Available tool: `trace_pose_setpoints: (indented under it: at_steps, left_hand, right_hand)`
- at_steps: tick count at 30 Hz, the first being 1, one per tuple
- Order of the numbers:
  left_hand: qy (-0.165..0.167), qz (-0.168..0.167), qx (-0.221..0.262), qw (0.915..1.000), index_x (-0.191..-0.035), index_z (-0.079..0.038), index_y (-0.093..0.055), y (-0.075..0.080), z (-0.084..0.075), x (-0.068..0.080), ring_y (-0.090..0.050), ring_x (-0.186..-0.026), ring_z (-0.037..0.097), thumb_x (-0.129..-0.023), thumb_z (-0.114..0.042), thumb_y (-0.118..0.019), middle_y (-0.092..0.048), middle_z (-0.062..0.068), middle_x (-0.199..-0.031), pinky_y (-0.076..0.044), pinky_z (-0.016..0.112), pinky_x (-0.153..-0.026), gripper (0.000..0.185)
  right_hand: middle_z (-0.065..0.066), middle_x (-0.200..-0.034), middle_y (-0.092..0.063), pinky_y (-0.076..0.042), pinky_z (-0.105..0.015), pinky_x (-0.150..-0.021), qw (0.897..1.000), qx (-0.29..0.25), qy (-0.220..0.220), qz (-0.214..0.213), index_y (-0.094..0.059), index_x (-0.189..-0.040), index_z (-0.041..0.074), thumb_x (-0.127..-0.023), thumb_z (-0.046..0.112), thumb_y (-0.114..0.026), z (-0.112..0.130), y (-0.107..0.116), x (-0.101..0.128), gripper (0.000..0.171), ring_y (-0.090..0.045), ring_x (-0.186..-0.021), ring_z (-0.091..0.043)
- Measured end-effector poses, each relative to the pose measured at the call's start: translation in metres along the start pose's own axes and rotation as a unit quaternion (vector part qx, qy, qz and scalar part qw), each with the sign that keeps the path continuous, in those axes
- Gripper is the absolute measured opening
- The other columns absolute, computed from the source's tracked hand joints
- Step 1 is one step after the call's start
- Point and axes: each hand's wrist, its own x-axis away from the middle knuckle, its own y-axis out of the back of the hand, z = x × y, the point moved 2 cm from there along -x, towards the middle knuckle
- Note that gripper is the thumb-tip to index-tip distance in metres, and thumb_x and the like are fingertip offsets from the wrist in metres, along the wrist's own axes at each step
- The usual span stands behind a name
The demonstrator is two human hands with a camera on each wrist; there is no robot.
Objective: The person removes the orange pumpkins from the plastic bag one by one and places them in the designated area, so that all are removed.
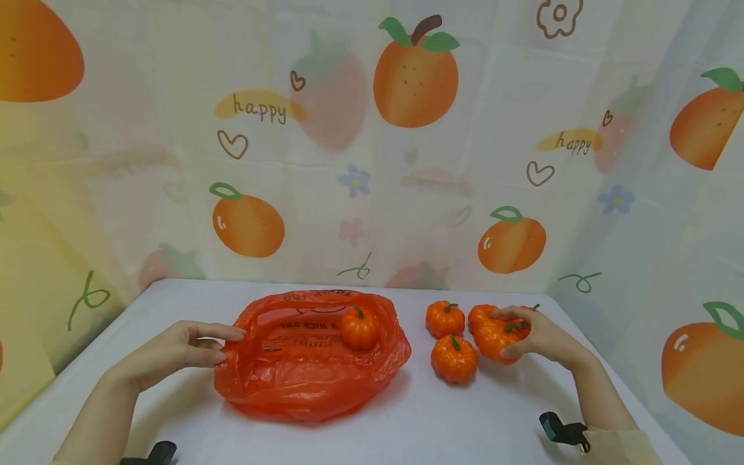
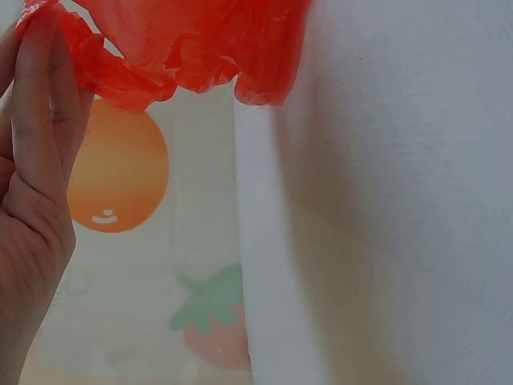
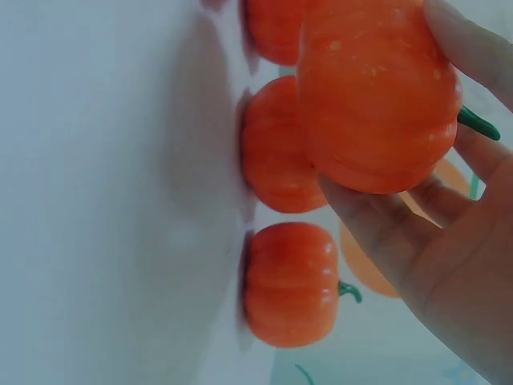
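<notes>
The right hand curls round a bumpy round toy pumpkin. Two more pumpkins sit just left of it. The left hand pinches the crinkly edge of a shiny red plastic bag, where another pumpkin sits.

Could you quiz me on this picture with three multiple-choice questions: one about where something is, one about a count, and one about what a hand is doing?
1. Where is the pumpkin farthest left?
A in the red bag
B on the bare table
C in a hand

2. How many pumpkins lie outside the bag?
A one
B two
C at least four

3. What does the right hand do?
A lies flat
B grips a pumpkin
C points at the curtain

Answers: 1 A, it sits inside the bag's opening. 2 C, four or more cluster right of the bag. 3 B, fingers curl round it.
</notes>
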Motion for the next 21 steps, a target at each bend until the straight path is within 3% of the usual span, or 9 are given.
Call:
trace_pose_setpoints:
  at_steps: [5, 13, 21]
  left_hand:
    - [0.0, -0.003, -0.003, 1.0, -0.13, 0.001, -0.061, 0.001, -0.001, 0.002, -0.062, -0.103, 0.005, -0.094, -0.011, -0.061, -0.065, -0.022, -0.129, -0.055, 0.022, -0.088, 0.038]
    - [0.004, -0.004, -0.01, 0.9999, -0.13, 0.001, -0.061, 0.002, -0.001, 0.003, -0.062, -0.103, 0.004, -0.094, -0.012, -0.061, -0.064, -0.023, -0.128, -0.054, 0.022, -0.089, 0.039]
    - [0.012, -0.007, -0.014, 0.9998, -0.13, 0.0, -0.062, 0.001, -0.002, 0.003, -0.061, -0.104, 0.004, -0.094, -0.013, -0.062, -0.064, -0.026, -0.127, -0.054, 0.021, -0.089, 0.038]
  right_hand:
    - [-0.016, -0.142, -0.054, -0.046, -0.048, -0.097, 1.0, 0.0, -0.005, 0.006, -0.059, -0.132, 0.016, -0.072, 0.024, -0.081, -0.008, -0.002, 0.002, 0.065, -0.045, -0.129, -0.036]
    - [-0.017, -0.137, -0.056, -0.046, -0.037, -0.092, 1.0, -0.025, 0.003, 0.015, -0.06, -0.132, 0.013, -0.071, 0.02, -0.082, -0.017, -0.006, 0.005, 0.065, -0.048, -0.123, -0.031]
    - [-0.018, -0.136, -0.055, -0.046, -0.057, -0.099, 1.0, -0.017, -0.013, 0.018, -0.06, -0.13, 0.011, -0.07, 0.022, -0.082, -0.021, -0.012, 0.007, 0.065, -0.045, -0.126, -0.036]
